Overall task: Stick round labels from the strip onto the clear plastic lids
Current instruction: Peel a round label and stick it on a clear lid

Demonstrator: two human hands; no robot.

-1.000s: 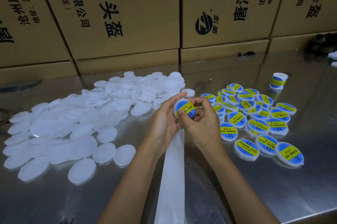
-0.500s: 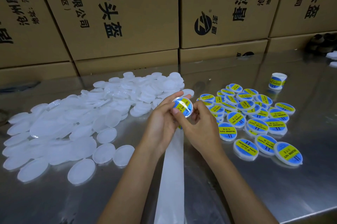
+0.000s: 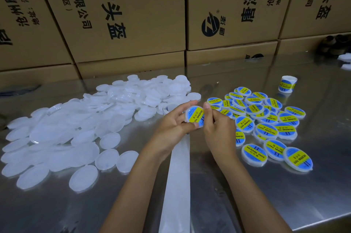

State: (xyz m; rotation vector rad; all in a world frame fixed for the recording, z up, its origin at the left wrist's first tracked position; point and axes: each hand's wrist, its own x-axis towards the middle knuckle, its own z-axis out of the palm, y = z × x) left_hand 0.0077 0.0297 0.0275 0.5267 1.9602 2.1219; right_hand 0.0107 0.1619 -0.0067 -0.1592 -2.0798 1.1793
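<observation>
Frosted plastic lids and glossy printed labels lie on a brushed, reflective metal desk before matt cardboard boxes.

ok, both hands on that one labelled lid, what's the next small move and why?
Probably set the round clear plastic lid with the blue-and-yellow label down on the pile of labelled lids to the right. The label already looks fully on, with the left hand and right hand both pinching its rim.

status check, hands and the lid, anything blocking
Left hand and right hand both grip one labelled lid above the table. Backing strip trails toward the camera. Nothing in the way.
</observation>
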